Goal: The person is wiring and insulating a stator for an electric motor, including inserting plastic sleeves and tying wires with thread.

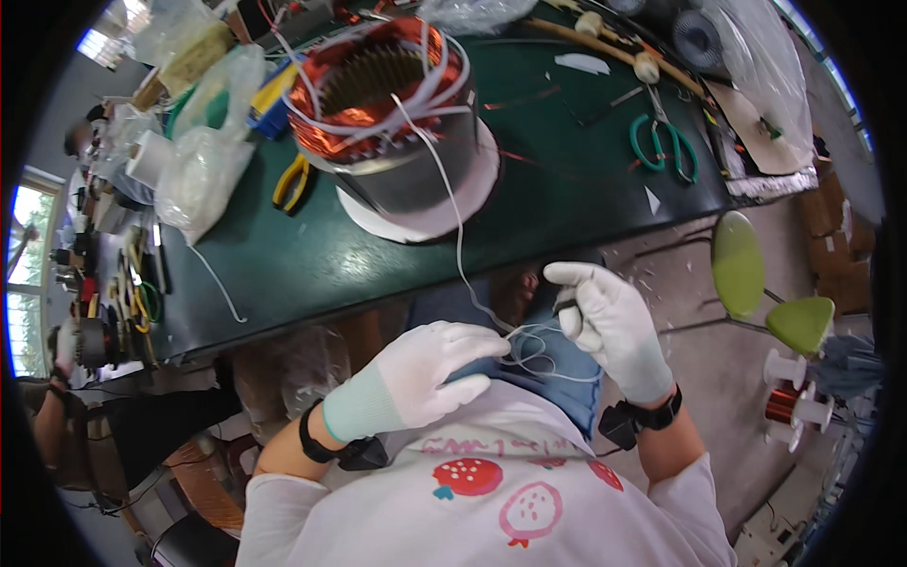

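A motor stator [406, 175] with copper windings and white lacing stands on a round white pad on the green bench. From its top a white cord [457, 222] hangs over the bench edge and gathers in loose loops above my lap. My left hand [425, 373], in a white glove, has its fingers stretched to the right, the thumb apart, fingertips touching the cord by the loops. My right hand [609, 326], also gloved, is just right of the loops, index finger extended left and other fingers curled. A small dark spot shows at its fingers; what they hold is unclear.
Yellow-handled pliers [291, 183] lie left of the stator, green-handled scissors [664, 146] to its right. A plastic bag [208, 170] sits at the bench's left. Right of me are a green chair [737, 265] and wire spools [794, 402]. Another person's arm [57, 406] shows far left.
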Available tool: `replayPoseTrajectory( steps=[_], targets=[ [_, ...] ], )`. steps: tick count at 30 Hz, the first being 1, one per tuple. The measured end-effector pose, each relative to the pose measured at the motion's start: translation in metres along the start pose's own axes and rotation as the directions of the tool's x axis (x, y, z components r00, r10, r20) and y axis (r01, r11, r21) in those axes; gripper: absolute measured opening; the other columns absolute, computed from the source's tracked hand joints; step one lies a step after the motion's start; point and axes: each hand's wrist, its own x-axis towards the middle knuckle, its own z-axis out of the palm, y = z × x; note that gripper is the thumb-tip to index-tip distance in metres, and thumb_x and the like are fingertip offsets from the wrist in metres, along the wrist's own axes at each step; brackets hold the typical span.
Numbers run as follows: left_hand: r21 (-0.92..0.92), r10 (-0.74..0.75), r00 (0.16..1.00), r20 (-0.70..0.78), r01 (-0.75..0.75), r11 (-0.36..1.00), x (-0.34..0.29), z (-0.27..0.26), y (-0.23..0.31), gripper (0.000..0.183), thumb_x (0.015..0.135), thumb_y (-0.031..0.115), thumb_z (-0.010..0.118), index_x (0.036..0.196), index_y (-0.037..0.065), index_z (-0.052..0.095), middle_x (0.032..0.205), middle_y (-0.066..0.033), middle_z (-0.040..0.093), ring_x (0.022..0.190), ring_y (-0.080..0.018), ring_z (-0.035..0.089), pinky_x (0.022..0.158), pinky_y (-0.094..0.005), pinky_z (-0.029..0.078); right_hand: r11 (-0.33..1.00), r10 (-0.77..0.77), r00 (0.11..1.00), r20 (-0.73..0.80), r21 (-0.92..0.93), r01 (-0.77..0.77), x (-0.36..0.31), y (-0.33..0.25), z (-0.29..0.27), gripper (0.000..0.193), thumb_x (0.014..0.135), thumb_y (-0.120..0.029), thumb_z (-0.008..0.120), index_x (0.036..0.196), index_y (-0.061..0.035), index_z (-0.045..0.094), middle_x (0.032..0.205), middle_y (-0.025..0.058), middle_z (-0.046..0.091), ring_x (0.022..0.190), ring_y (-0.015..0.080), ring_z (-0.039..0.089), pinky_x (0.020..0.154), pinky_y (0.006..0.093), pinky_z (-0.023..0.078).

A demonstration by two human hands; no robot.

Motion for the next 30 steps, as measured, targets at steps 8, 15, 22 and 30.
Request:
replayPoseTrajectory(
  steps=[8, 15, 22, 30],
  targets=[
    [0.067, 0.003, 0.961, -0.278, 0.016, 0.998, -0.007, -0.038, 0.017, 0.025, 0.085, 0.001, 0.061, 0.106, 0.001, 0.073, 0.107, -0.0152, 0.072, 0.096, -0.0298, 0.068, 0.088, -0.0393, 0.053, 0.971, 0.129, 0.992, 0.018, -0.206, -0.122, 0.008, -0.013, 0.022, 0.036, 0.106, -0.010, 0.045, 0.139, 0.0000, 0.053, 0.096, 0.0048, 0.065, 0.077, 0.0057, 0.060, 0.064, 0.0192, 0.048],
    [0.114, 0.062, 0.512, -0.857, 0.071, 0.991, -0.018, -0.069, 0.014, 0.026, 0.086, -0.008, 0.060, 0.108, -0.002, 0.071, 0.111, -0.0150, 0.070, 0.100, -0.0238, 0.067, 0.092, -0.0338, 0.051, 0.937, -0.142, 0.963, 0.228, -0.284, 0.205, 0.027, -0.008, 0.049, 0.030, 0.101, 0.000, 0.049, 0.126, -0.0026, 0.064, 0.108, 0.0077, 0.067, 0.091, 0.0104, 0.063, 0.083, 0.0244, 0.050],
    [0.521, 0.390, 0.391, -0.833, 0.323, 0.790, 0.005, -0.092, 0.001, 0.033, 0.077, -0.001, 0.077, 0.109, 0.008, 0.071, 0.115, -0.0105, 0.068, 0.103, -0.0272, 0.064, 0.095, -0.0369, 0.049, 0.669, -0.589, 0.798, 0.130, -0.475, 0.572, 0.051, -0.041, 0.092, 0.023, 0.092, 0.004, 0.063, 0.112, -0.0048, 0.070, 0.099, 0.0026, 0.063, 0.070, 0.0053, 0.052, 0.063, 0.0193, 0.041],
    [0.707, 0.548, 0.460, -0.699, 0.326, 0.627, 0.049, -0.104, -0.002, 0.029, 0.071, 0.017, 0.084, 0.094, 0.015, 0.067, 0.091, -0.0030, 0.066, 0.083, -0.0245, 0.062, 0.073, -0.0374, 0.046, 0.357, -0.797, 0.589, 0.137, -0.679, 0.642, 0.083, -0.059, 0.106, 0.028, 0.094, 0.002, 0.061, 0.120, -0.0014, 0.069, 0.097, 0.0007, 0.065, 0.072, 0.0009, 0.054, 0.063, 0.0166, 0.044]
  ],
)
